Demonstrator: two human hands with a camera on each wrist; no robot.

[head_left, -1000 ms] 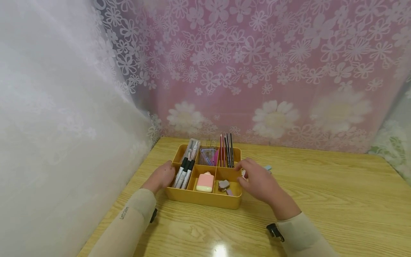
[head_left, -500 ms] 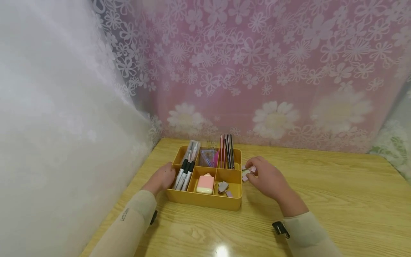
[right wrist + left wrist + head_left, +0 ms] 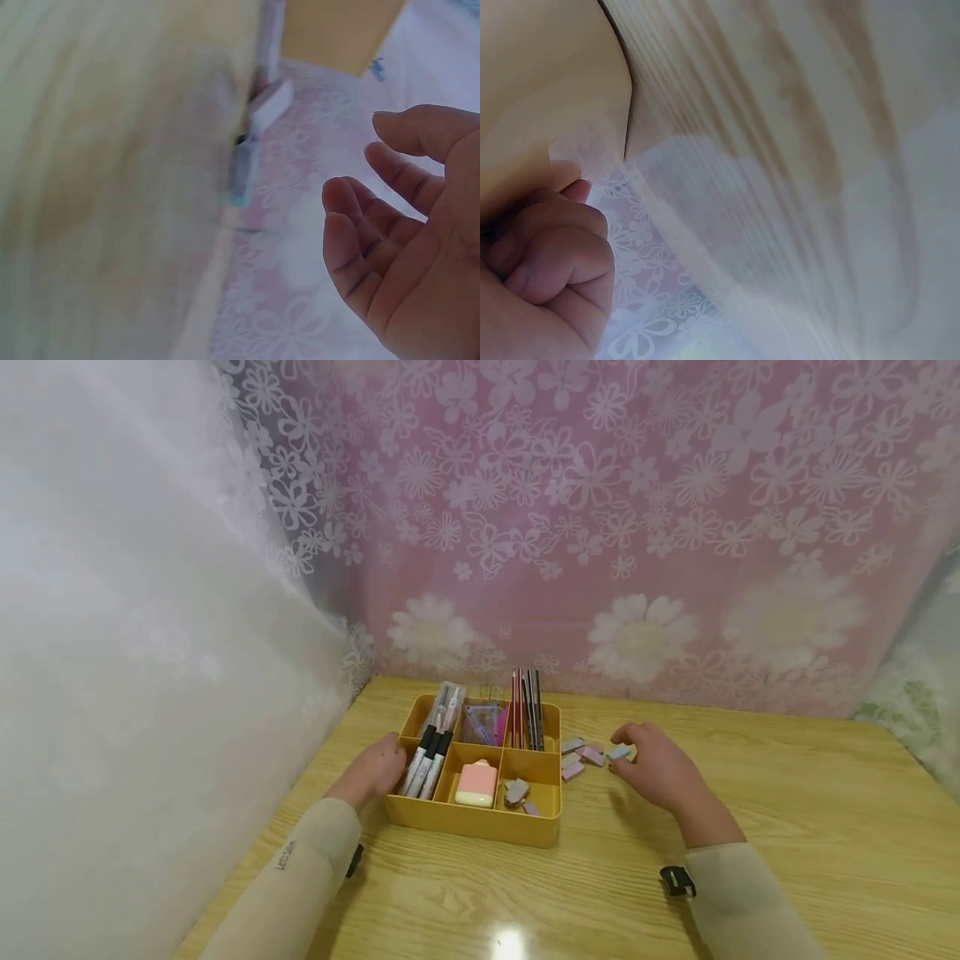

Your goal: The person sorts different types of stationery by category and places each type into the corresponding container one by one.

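A yellow six-compartment organizer box (image 3: 472, 821) stands on the wooden table. My left hand (image 3: 381, 767) grips its left side; in the left wrist view the fingers (image 3: 570, 255) are curled up against the box wall. To the right of the box lie several small pastel erasers (image 3: 573, 770). My right hand (image 3: 660, 768) hovers at the rightmost one, a light blue eraser (image 3: 619, 752), with thumb and fingers apart and bent. In the right wrist view nothing lies between those fingers, and the blue eraser (image 3: 243, 169) is away from them.
Inside the box are black-capped markers (image 3: 427, 768), a pink-and-cream bottle-shaped item (image 3: 476, 782), a few erasers (image 3: 517, 791), clear set squares (image 3: 480, 724) and pencils (image 3: 527, 710). A floral curtain (image 3: 637, 527) hangs behind the table, and a white sheet (image 3: 172, 652) at the left.
My right hand has moved right from the box's right edge, past the pink erasers, to the blue one. The left hand has stayed at the box's left side.
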